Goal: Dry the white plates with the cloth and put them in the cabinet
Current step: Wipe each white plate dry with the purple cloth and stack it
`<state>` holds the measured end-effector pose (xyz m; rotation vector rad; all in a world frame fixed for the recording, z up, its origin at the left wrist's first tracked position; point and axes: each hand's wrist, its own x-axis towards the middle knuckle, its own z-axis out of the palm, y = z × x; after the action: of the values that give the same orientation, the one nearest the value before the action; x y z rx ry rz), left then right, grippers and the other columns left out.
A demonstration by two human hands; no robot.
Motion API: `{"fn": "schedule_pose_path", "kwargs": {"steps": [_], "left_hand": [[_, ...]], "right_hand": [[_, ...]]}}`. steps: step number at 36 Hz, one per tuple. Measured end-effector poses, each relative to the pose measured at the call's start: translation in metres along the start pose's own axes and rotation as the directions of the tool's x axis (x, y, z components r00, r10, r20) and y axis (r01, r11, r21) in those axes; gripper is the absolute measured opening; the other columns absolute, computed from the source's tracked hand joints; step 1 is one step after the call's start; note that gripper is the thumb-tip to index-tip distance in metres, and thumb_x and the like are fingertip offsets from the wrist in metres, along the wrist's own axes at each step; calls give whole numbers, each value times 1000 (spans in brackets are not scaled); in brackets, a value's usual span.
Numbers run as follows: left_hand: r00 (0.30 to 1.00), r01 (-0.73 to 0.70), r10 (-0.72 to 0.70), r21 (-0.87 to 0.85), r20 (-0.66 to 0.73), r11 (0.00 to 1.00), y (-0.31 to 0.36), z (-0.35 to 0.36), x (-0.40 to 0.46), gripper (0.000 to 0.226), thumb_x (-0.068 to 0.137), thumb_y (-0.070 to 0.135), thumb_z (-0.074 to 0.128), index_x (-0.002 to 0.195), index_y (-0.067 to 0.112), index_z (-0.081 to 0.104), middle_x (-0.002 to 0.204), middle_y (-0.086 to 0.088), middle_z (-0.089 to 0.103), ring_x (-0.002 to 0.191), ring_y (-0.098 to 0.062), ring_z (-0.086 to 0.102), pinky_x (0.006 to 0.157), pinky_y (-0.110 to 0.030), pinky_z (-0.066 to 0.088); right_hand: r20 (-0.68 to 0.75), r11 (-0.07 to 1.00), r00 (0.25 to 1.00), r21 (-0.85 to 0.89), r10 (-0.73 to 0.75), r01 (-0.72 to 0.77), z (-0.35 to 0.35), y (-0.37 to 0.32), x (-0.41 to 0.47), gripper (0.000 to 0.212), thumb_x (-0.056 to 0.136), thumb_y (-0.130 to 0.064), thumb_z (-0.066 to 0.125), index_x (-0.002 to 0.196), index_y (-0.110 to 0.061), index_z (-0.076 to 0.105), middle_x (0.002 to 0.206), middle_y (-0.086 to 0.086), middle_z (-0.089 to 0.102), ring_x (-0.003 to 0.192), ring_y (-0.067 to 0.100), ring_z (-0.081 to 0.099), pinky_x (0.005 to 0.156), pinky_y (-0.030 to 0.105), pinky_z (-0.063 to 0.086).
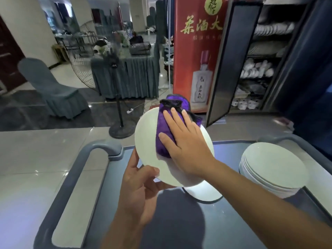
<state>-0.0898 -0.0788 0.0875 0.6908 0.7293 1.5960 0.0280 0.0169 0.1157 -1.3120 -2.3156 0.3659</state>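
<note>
left hand [142,184] pinches plate [149,141] rim | right hand [185,139] flat, pressing cloth [164,130] | plate stiff, slick, breakable: hold by rim

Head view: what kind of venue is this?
Probably a restaurant or banquet hall's service area: grey-green skirted tables and a cloth-covered chair in the hall, an open cabinet shelving white crockery, and a stack of white round plates on a grey service cart.

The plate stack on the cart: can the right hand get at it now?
Probably not at once: the right hand presses the cloth on the held plate. The stack lies unobstructed beside it.
</note>
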Motion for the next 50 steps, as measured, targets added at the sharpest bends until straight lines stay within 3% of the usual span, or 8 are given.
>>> {"fn": "schedule_pose_path", "kwargs": {"steps": [19,23,27,31,37,42,47,50], "left_hand": [[994,46,-48,-23,-95,999,0,7,14,74,69,-2,53,135,28,62,127,-9,69,100,-28,72,68,-50,58],[990,90,-95,-52,-102,995,-10,4,21,74,70,-2,54,134,33,63,134,-6,66,117,-36,63,83,-71,54],[973,134,-151,-106,-176,985,-24,1,27,72,72,0,62,138,31,61,136,-7,65,125,-40,59,78,-60,59],[969,109,-123,-76,-215,991,-37,-3,27,73,78,-3,60,141,34,58,134,1,66,114,-32,65,70,-50,61],[979,81,-81,-11,-187,997,-48,-9,17,73,91,-15,46,143,36,54,134,3,64,118,-34,63,70,-49,61],[979,154,-154,-13,-132,988,-62,-13,9,77,76,-2,61,140,40,57,133,4,65,118,-33,63,71,-47,61],[969,237,-238,-20,-69,971,-74,-3,7,79,69,0,58,141,35,57,123,0,71,97,-24,70,62,-40,59],[972,234,-234,39,-2,971,-74,4,8,76,72,0,56,140,33,58,117,-6,72,93,-24,68,67,-44,58]], "right_hand": [[213,991,971,50,108,-122,-18,30,-86,118,65,-99,32,156,-41,-16,156,-32,-26,142,-7,-32,120,29,-9],[160,971,986,-239,36,3,-12,43,-92,108,80,-65,55,158,-33,-12,164,-18,-15,151,10,-20,126,35,0],[197,990,978,103,69,-91,-26,56,-99,81,86,-31,56,156,-42,18,161,-30,10,148,-9,-3,119,15,4],[293,565,913,719,283,-406,-40,69,-121,41,72,-49,80,112,-47,71,95,-1,73,84,11,65,75,36,46],[518,-232,513,821,685,-521,-39,107,-132,37,90,-23,59,123,-5,65,112,13,74,92,31,71,65,39,61],[292,49,502,827,814,-560,-49,118,-109,15,92,-25,63,101,-13,63,75,10,70,71,24,60,67,35,51],[-54,872,938,389,343,-297,-53,103,-73,56,96,-32,60,149,-30,42,157,-22,25,148,2,23,113,22,21],[74,995,996,88,43,-50,-33,83,-53,76,90,-48,48,159,-31,20,167,-15,4,153,4,-10,123,36,-6]]}}
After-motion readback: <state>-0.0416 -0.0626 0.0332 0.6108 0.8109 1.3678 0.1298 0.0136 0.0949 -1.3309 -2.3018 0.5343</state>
